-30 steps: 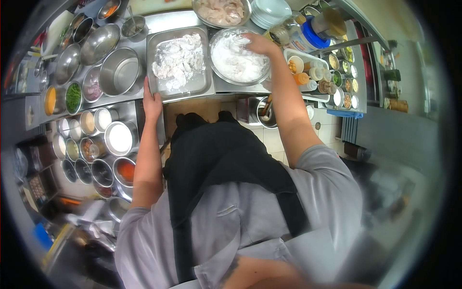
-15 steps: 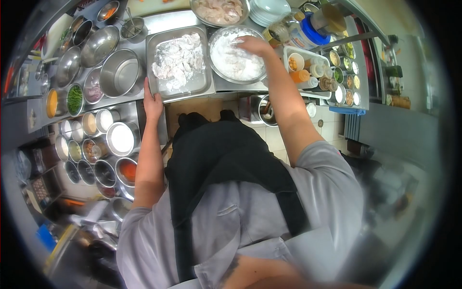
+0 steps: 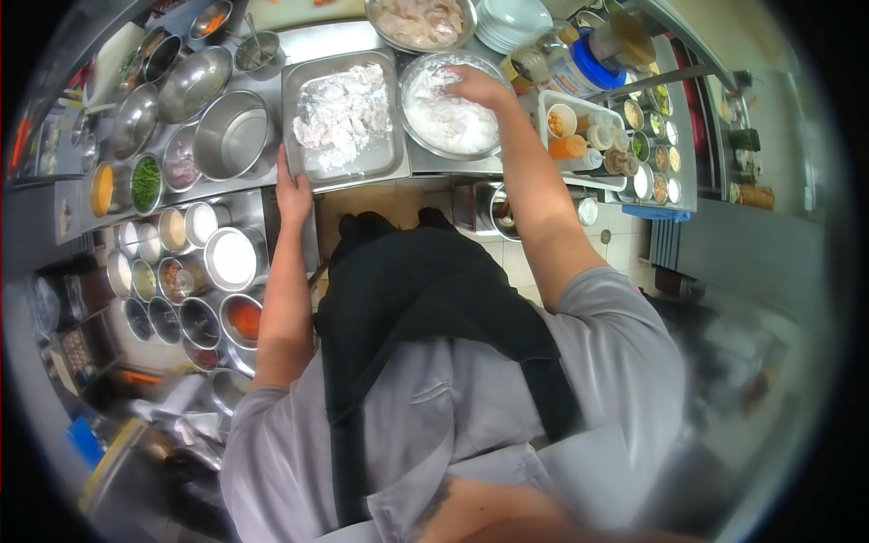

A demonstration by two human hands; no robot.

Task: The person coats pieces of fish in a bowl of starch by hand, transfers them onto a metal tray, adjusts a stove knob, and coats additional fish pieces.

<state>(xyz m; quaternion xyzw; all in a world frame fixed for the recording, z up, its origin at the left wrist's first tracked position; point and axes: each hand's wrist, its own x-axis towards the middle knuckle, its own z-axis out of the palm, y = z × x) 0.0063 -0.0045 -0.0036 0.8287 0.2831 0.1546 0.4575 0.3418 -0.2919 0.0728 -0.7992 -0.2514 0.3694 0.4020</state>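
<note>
My right hand (image 3: pixel 478 86) reaches into a wide metal bowl (image 3: pixel 418 140) of white flour (image 3: pixel 453 113). Its fingertips are coated and partly sunk in the flour, so what they hold, if anything, is hidden. To the left of the bowl stands a rectangular metal tray (image 3: pixel 385 172) with flour-coated pieces (image 3: pixel 344 118) heaped in it, which look like meat. My left hand (image 3: pixel 294 195) rests against the tray's front left corner, fingers stretched along its side. Behind the flour bowl, another metal bowl (image 3: pixel 471 36) holds pale raw meat pieces (image 3: pixel 421 20).
An empty-looking metal pot (image 3: pixel 233 136) and several bowls stand left of the tray. Lower left is a rack of ingredient tins (image 3: pixel 233 258). On the right are a white basket (image 3: pixel 579 178) of sauce bottles, a blue-lidded tub (image 3: pixel 593 68) and stacked plates (image 3: pixel 507 23).
The whole view has shifted slightly, with the counter sitting a little further right. My right hand stays in the flour bowl and my left hand stays at the tray's corner.
</note>
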